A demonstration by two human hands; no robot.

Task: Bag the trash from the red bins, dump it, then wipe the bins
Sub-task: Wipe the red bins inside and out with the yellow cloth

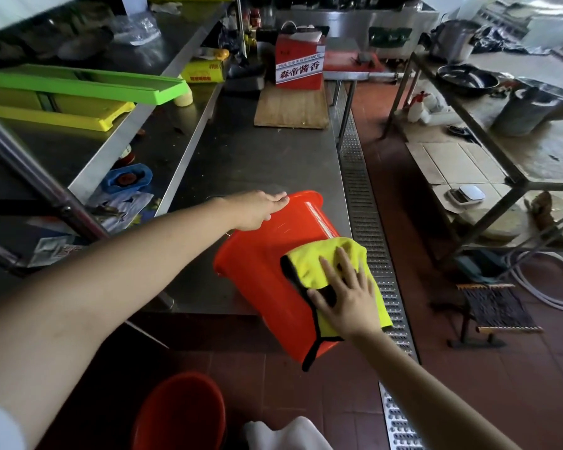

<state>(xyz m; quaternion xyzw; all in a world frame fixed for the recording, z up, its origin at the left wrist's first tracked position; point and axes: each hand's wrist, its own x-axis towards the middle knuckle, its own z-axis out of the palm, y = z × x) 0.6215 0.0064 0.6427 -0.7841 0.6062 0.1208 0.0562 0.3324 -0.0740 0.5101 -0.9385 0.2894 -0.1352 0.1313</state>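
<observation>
A red bin (pixel 260 261) lies tipped on its side on the near corner of the steel table (pixel 241 157), its bottom end pointing away from me. My left hand (pixel 257 211) rests on the bin's far upper side, fingers laid flat along it. My right hand (pixel 345 297) presses a yellow cloth with black trim (pixel 319 264) flat against the bin's outer wall, fingers spread. A second red bin (pixel 179 414) stands on the floor below, near my feet.
A wooden board (pixel 290 108) and a red carton (pixel 299 60) sit farther back on the table. Shelves with green and yellow trays (pixel 78 89) run along the left. A metal floor drain grate (pixel 371 238) lies to the right, then a metal rack (pixel 501 141) with pots.
</observation>
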